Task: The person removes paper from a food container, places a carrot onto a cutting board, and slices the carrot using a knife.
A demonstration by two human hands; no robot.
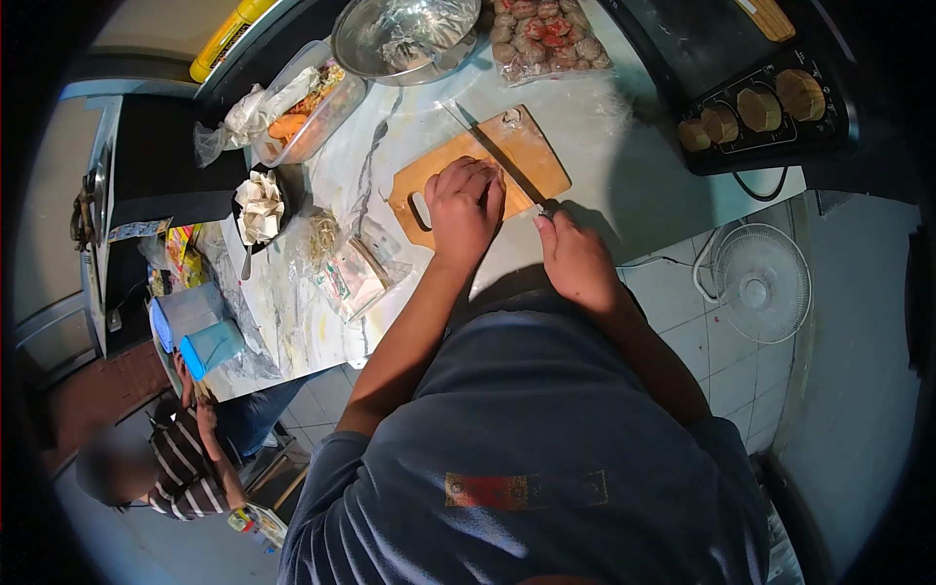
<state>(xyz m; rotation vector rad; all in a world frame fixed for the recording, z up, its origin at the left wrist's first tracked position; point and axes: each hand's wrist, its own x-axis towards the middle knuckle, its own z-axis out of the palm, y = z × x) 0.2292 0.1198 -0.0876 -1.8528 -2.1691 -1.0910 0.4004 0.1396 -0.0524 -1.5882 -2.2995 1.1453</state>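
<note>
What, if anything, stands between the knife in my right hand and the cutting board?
Nothing visible stands between the knife in your right hand and the cutting board beneath it. Your left hand is close beside the knife, and whatever that hand covers can't be made out.

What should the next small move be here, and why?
Probably ease the left hand slightly back before any cut: its fingers rest close beside the knife, which the right hand grips by the handle, blade across the cutting board. What lies under them is hard to see.
</note>
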